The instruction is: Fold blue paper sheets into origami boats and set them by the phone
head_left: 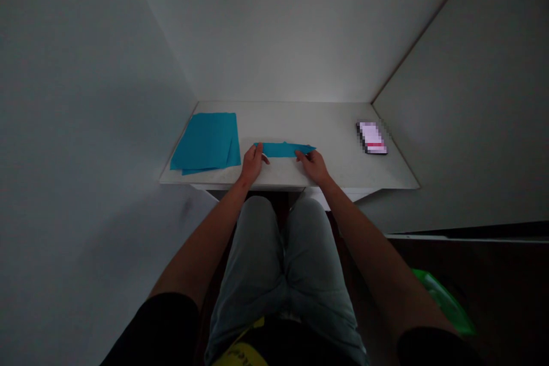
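A narrow folded sheet of blue paper (278, 150) lies lengthwise across the middle of the white table (283, 120). Its left end is pinched by my left hand (253, 163), with the thumb on top. At the other end my right hand (313, 166) grips the paper between thumb and fingers, and a pointed tip sticks out past them. Left of my hands rests a loose stack of blue paper sheets (206, 140), slightly fanned at the lower right.
A phone (372, 138) with a lit, blurred screen lies at the table's right side. White walls close in the table at the back, left and right. My legs are under the front edge. A green object (446, 300) is on the dark floor, lower right.
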`<move>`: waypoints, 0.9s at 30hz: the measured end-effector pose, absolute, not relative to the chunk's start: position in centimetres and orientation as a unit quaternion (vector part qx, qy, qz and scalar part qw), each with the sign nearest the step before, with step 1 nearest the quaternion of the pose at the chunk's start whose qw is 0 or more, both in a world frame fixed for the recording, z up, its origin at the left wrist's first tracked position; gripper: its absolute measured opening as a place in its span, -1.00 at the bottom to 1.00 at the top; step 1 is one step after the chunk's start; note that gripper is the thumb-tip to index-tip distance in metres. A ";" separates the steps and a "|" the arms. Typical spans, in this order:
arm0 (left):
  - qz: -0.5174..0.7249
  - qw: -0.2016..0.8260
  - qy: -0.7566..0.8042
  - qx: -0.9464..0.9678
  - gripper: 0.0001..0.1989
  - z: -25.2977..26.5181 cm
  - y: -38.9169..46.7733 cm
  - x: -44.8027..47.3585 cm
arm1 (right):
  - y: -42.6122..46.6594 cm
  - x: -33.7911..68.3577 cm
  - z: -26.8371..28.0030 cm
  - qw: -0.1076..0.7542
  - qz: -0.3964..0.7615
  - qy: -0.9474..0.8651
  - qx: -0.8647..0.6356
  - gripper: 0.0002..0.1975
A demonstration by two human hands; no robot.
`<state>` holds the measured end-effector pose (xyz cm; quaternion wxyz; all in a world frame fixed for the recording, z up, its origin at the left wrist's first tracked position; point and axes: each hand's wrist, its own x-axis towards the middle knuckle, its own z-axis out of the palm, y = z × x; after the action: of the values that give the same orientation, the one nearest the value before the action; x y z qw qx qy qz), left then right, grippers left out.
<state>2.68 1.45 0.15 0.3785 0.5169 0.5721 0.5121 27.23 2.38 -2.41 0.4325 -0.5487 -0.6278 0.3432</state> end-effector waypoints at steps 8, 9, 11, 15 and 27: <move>0.549 0.385 0.550 0.498 -0.54 -0.1 1.6 2.8 | 2.2 27.1 -2.1 0.451 0.346 -0.620 -0.541 -0.33; 0.553 0.383 0.547 0.499 -0.53 -0.1 1.6 2.8 | 2.2 27.1 -2.0 0.456 0.349 -0.617 -0.538 -0.32; 0.552 0.378 0.544 0.506 -0.51 -0.1 1.6 2.8 | 2.1 27.0 -2.0 0.462 0.361 -0.614 -0.529 -0.33; 0.546 0.372 0.546 0.514 -0.48 -0.2 1.6 2.7 | 2.2 26.9 -2.0 0.511 0.398 -0.580 -0.494 -0.40; 0.468 0.361 0.511 0.624 -0.50 -1.1 1.4 2.5 | 1.5 26.9 -2.3 0.487 0.285 -0.676 -0.474 -0.40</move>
<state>2.51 1.40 -1.06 0.3609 0.6239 0.5111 0.4682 26.93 1.54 -2.26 0.4866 -0.4742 -0.6762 0.2847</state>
